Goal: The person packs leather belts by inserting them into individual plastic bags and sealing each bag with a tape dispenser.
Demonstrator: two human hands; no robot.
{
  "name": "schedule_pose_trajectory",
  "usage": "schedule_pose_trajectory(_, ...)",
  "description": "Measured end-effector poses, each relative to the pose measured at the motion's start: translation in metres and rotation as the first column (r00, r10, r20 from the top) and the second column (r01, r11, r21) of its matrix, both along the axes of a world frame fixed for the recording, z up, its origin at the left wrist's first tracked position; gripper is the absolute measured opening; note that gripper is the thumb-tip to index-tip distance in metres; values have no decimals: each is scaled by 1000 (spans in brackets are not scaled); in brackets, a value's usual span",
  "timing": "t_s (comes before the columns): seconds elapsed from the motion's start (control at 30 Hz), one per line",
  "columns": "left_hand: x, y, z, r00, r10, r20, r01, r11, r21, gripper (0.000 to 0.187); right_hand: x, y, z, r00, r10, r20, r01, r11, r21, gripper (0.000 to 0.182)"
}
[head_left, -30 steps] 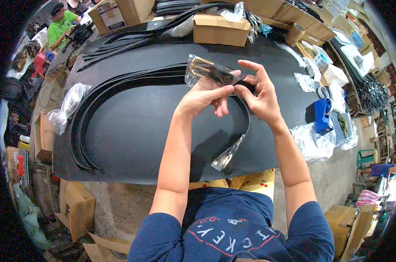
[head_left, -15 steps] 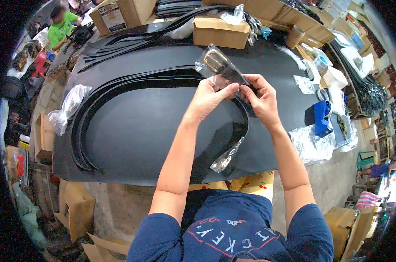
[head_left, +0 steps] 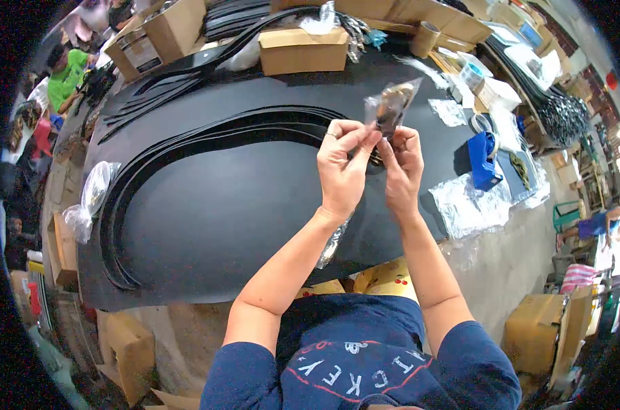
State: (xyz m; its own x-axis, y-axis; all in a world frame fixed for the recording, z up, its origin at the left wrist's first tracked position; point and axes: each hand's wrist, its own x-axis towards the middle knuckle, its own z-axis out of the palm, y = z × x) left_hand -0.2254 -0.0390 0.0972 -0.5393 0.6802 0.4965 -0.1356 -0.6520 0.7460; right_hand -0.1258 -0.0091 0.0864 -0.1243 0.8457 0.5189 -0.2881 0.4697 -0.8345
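Observation:
Above the far right part of the black table (head_left: 207, 198), a belt buckle in a clear plastic sleeve (head_left: 395, 106) points up and away from me. My left hand (head_left: 343, 167) pinches the sleeve's lower end between thumb and fingers. From the other side, my right hand (head_left: 401, 171) grips the same end, its thumb close to the left one. Fingers cover the lower part of the buckle end. Long black belts (head_left: 180, 130) lie in a curve across the table. Partly behind my left forearm is another plastic-wrapped belt end (head_left: 334, 247).
A cardboard box (head_left: 303, 53) and more black straps (head_left: 159, 89) occupy the far side. To the right are a blue tape dispenser (head_left: 484, 160) and clear plastic bags (head_left: 467, 205). A plastic bundle (head_left: 91, 198) rests at the left edge. A person in green (head_left: 67, 78) sits far left.
Both hands have turned the wrapped buckle from leaning left to leaning right, and it is now farther right in view. My hands have come closer together. The view has shifted slightly.

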Motion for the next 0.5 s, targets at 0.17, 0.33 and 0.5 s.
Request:
schedule_pose_trajectory(0.17, 19, 1, 8, 880, -40, -473, 49, 999, 7, 27, 41, -28, 31, 982, -186, -26, 188, 966, 178, 52)
schedule_pose_trajectory(0.33, 43, 13, 3, 608, 63, -791, 72, 988, 134, 28, 107, -55, 82, 345, -793, 503, 117, 568, 815, 53)
schedule_pose_trajectory(0.5, 62, 8, -24, 373, 40, -927, 210, 970, 126, 23, 143, -65, 47, 241, -717, 654, 22, 677, 735, 30)
